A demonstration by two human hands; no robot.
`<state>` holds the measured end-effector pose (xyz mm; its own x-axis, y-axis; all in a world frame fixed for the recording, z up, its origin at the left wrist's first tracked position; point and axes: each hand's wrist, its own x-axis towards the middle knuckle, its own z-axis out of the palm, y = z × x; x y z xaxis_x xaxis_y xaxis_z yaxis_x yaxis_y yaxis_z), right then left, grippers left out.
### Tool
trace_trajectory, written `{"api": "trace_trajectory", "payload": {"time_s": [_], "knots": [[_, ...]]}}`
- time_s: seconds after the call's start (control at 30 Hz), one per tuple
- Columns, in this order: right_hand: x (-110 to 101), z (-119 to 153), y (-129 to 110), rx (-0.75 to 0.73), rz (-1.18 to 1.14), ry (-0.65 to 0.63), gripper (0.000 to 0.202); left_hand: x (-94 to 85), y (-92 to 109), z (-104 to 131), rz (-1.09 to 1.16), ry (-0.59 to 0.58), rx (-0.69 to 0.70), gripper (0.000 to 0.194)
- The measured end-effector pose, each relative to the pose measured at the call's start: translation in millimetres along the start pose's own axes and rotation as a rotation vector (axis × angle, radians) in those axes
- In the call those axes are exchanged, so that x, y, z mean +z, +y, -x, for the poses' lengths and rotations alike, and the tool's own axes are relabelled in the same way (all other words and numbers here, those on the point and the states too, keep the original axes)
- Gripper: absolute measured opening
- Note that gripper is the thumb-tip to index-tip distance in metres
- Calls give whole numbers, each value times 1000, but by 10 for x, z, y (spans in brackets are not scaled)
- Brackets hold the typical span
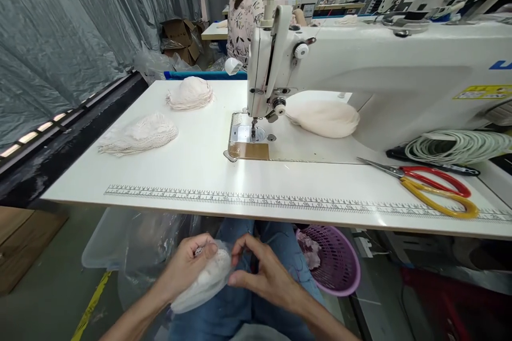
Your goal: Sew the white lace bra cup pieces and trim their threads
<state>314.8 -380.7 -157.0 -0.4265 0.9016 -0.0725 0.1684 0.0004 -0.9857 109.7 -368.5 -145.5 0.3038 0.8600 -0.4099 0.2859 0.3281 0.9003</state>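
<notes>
Over my lap, my left hand (pixel 188 264) is closed on a white, soft, cup-shaped fabric piece (pixel 210 282), pinching its lacy upper edge between thumb and fingers. The piece hangs down below the fingers. My right hand (pixel 266 272) is at the fabric's right side, its thumb and curved fingers apart. Its fingertips are close to the edge; whether they touch it I cannot tell. Both hands are below the front edge of the white sewing table (pixel 192 165). On the table stands a sewing machine (pixel 360 58), its presser foot over the metal needle plate (pixel 242 133).
Two stacks of whitish fabric pieces, a farther stack (pixel 191 94) and a nearer stack (pixel 140 134), lie at left. A cream fabric pad (pixel 328 117) sits under the machine arm. Scissors (pixel 424 181) and coiled cord (pixel 456 146) lie right. A purple basket (pixel 340 272) stands below.
</notes>
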Motion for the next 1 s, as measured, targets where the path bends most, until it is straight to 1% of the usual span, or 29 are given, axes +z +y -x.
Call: {"api": "trace_trajectory", "payload": {"time_s": [0.07, 0.13, 0.2, 0.27, 0.33, 0.4, 0.47, 0.6, 0.67, 0.73, 0.83, 0.93, 1.0], "knots": [[76, -28, 34, 102, -52, -44, 28, 28, -25, -2, -39, 40, 22, 48], [135, -63, 85, 143, -117, -50, 30, 47, -32, 2, -69, 62, 31, 49], [166, -93, 129, 126, -137, 5, 39, 59, -20, 14, -96, 61, 37, 50], [173, -114, 152, 76, -95, 78, 47, 71, 3, 28, -117, 53, 42, 51], [168, -125, 152, 22, -49, 85, 37, 84, 31, 40, -147, 60, 34, 53], [161, -125, 143, 5, -44, 52, 30, 93, 60, 44, -181, 83, 8, 56], [150, -114, 135, 41, -55, 36, 29, 98, 87, 40, -185, 104, -26, 57], [99, -79, 121, 109, -74, 16, 23, 100, 142, 23, -114, 105, -70, 61], [59, -61, 111, 114, -133, -17, 23, 100, 175, 17, -80, 108, -100, 63], [15, -36, 104, 137, -214, -78, 24, 97, 212, 13, -20, 111, -146, 65], [-49, 30, 114, 227, -307, -177, 28, 85, 261, 15, 98, 116, -207, 66], [-106, 122, 147, 332, -351, -272, 32, 71, 284, 34, 153, 115, -210, 64], [-141, 181, 163, 358, -364, -314, 32, 49, 312, 59, 114, 107, -186, 57]]}}
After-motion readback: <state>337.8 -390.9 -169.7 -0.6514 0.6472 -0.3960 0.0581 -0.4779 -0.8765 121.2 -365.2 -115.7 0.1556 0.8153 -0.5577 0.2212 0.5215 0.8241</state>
